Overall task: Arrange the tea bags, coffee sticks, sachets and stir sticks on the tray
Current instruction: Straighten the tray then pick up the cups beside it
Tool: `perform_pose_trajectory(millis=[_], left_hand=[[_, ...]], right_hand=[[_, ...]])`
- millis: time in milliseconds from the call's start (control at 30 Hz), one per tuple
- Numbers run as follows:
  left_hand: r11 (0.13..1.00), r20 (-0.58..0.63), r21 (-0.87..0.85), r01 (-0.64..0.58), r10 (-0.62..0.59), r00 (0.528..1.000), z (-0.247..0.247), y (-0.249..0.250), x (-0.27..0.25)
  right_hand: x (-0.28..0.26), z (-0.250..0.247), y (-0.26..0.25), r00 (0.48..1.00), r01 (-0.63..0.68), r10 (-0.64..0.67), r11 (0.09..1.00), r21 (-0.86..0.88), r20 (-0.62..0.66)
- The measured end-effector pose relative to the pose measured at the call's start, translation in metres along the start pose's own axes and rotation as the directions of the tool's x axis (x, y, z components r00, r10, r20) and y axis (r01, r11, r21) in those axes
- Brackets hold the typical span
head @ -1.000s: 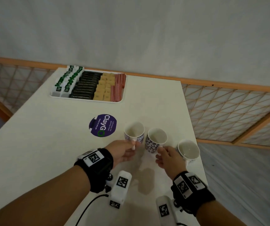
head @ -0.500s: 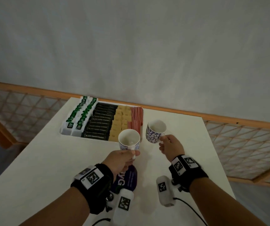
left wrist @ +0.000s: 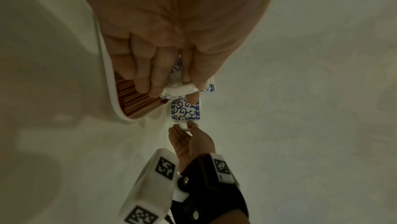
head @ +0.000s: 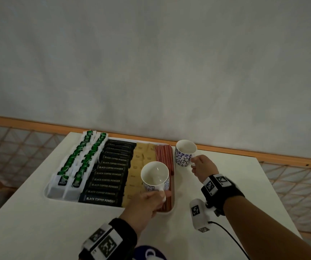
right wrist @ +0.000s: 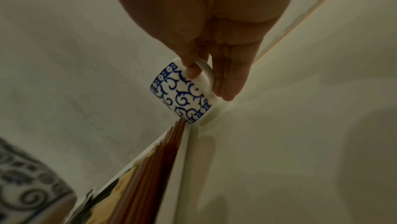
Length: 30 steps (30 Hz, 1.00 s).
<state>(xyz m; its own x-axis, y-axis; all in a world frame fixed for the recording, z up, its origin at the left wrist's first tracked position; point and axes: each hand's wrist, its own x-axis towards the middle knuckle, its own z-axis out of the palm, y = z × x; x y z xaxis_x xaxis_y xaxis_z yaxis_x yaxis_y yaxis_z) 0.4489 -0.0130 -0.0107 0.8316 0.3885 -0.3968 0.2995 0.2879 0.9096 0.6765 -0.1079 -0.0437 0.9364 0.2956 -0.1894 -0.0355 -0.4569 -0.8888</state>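
A white tray (head: 46, 192) at the table's far left holds green-labelled tea bags (head: 75, 166), black coffee sticks (head: 109, 177), tan sachets (head: 136, 166) and red-brown stir sticks (head: 163, 154). My left hand (head: 151, 199) grips the handle of a blue-patterned cup (head: 155, 178), held in the air above the tray's right side; the grip shows close up on the cup (left wrist: 184, 90). My right hand (head: 200, 166) pinches the handle of a second patterned cup (head: 184, 153) just right of the tray's far corner. In the right wrist view that cup (right wrist: 182, 95) is at the table surface beside the stir sticks (right wrist: 167, 156).
The white table (head: 38, 222) runs to a wooden rail (head: 244, 152) along the grey wall. A purple round sticker (head: 151, 253) lies on the table by my left wrist. Lattice panels (head: 297, 188) flank the table on both sides.
Both hands have carried their cups away from the table's near end toward the tray. The third cup at the near right has dropped out of view.
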Motion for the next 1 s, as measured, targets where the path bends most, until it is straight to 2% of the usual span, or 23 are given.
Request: perform_pose_trajectory(millis=[167,400,533,600,667,767,833,867,1000], left_hand=[[0.999,0.010,-0.020,-0.039,0.039,0.999,0.006,0.002,0.022],[0.997,0.056,-0.012,-0.071,0.071,0.996,0.021,0.001,0.039],[0.998,0.092,-0.030,-0.056,0.059,0.994,0.034,0.003,0.042],[0.998,0.083,0.000,-0.067,0.067,0.994,0.042,0.004,0.043],[0.995,0.078,0.046,-0.086,0.082,0.994,0.052,0.008,0.044],[0.990,0.071,0.106,-0.089,0.082,0.994,0.068,0.012,0.047],[0.981,0.053,0.186,-0.063,0.054,0.997,0.077,0.013,0.051],[0.969,0.042,0.241,-0.057,0.048,0.998,0.081,0.013,0.054],[0.911,0.024,0.407,-0.063,0.058,0.998,0.091,0.011,0.056]], right_hand=[[0.034,0.004,0.004,1.000,0.000,0.000,0.998,-0.060,0.000],[0.037,0.002,-0.001,0.999,0.038,-0.033,0.988,-0.149,0.037],[0.026,-0.006,0.001,0.999,-0.024,0.019,0.989,-0.149,-0.033],[0.010,-0.015,-0.003,0.997,0.026,-0.035,0.992,-0.123,-0.068],[-0.012,-0.023,-0.008,0.992,0.117,-0.120,0.992,-0.048,-0.048],[-0.048,-0.032,-0.015,0.979,0.166,-0.163,0.986,-0.015,0.122],[-0.062,-0.034,-0.015,0.959,0.201,-0.168,0.971,-0.129,0.226],[-0.065,-0.034,-0.015,0.956,0.218,-0.170,0.956,-0.196,0.238],[-0.064,-0.035,-0.021,0.970,0.218,-0.167,0.921,-0.324,0.179]])
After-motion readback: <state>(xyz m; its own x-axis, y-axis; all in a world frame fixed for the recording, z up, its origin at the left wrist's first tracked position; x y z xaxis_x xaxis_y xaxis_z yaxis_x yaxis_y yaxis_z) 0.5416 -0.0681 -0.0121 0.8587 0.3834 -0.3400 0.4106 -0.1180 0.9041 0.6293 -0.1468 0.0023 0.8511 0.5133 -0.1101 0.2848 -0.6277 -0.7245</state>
